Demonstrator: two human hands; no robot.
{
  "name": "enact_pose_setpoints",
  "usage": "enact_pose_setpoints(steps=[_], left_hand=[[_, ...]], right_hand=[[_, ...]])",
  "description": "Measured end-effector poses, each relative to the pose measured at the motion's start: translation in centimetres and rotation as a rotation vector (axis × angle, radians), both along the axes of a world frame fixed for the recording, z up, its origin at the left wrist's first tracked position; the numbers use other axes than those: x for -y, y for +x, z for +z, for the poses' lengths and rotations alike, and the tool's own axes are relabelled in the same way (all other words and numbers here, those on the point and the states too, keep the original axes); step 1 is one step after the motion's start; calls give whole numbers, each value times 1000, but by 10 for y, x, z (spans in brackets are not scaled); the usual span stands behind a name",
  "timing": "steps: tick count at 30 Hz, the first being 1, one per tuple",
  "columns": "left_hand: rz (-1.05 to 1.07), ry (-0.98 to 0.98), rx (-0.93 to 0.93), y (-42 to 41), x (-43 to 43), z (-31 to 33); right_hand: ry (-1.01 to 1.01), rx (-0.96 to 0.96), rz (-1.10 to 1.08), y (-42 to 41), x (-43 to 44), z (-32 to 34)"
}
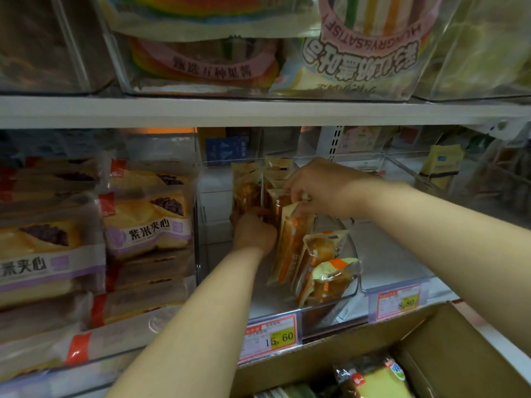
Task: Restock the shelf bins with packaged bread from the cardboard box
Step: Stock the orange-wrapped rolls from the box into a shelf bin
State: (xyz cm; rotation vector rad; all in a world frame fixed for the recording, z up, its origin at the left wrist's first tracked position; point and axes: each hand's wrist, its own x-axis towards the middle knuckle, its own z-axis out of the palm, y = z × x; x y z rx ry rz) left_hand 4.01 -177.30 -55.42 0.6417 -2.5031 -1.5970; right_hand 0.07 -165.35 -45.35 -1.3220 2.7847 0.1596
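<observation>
Clear shelf bin (356, 285) — right grip (319, 191) pinches 1 bread pack (290, 248), left grip (253, 232) holds a 2nd pack (247, 188).

Dim, warm, greenish light. The white shelf edge (258, 110) is brightest; behind the clear bins (356, 282) all sinks into shadow, with faint glare on their walls. Lines bow toward the corners. Soft blur throughout, worst at the right price tag (399, 301).

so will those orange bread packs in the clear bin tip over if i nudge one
Probably tippy: the orange bread packs stand on edge and the front ones lean in the clear bin. Likely floppy at the sealed film top, where the right hand pinches one. The left hand grips the row, suggesting it needs steadying.
</observation>
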Motion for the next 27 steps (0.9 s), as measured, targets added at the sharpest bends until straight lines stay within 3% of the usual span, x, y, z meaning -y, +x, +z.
enact_pose_setpoints(steps=[10, 13, 16, 19, 21, 24, 27], left_hand=[[-307, -172, 123, 8, -3, 4], [-366, -241, 165, 8, -1, 2], [-420, -372, 170, 8, 1, 4], [-494, -457, 212, 12, 2, 11], [-545, -485, 288, 15, 4, 16], [-565, -509, 390, 19, 4, 15], [-500, -525, 338, 18, 2, 6]], right_hand=[[-3, -15, -41, 4, -12, -8], [-162, -29, -22, 18, -25, 3], [-336, 95, -16, 39, -49, 18], [-143, 250, -61, 62, -72, 21], [-24, 180, -50, 69, -79, 7], [-112, 101, -42, 69, -82, -12], [-253, 127, -50, 65, -86, -9]])
